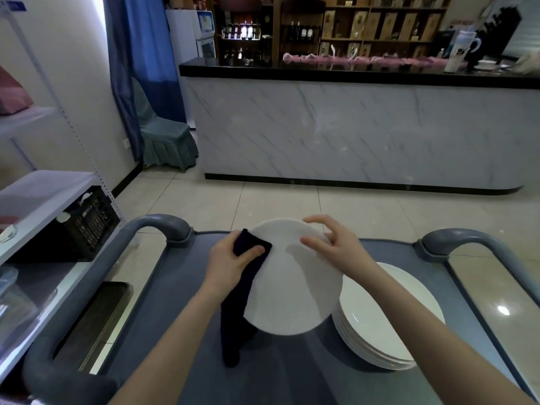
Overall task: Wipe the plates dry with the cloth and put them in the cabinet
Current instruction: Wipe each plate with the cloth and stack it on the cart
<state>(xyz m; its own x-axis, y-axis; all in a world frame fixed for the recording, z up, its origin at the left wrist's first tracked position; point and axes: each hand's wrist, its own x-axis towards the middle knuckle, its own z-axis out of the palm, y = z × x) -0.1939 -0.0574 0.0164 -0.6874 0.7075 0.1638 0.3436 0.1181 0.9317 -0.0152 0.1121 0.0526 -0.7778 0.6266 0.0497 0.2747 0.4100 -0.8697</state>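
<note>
Gripping dark cloth (236,325) w/ left hand (230,258), fingers clamped, pressing it on L edge of white plate (292,293); right hand (342,249) fingers spread, curled over far rim. Holding plate above cart (292,375), plate stack (388,323) just R.

One cloth (248,276), one plate (292,293), one stack (388,317)

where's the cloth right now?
Head view, left of centre: the dark cloth is pinched in the left hand against the left edge of the held plate, hanging down toward the cart top.
</note>
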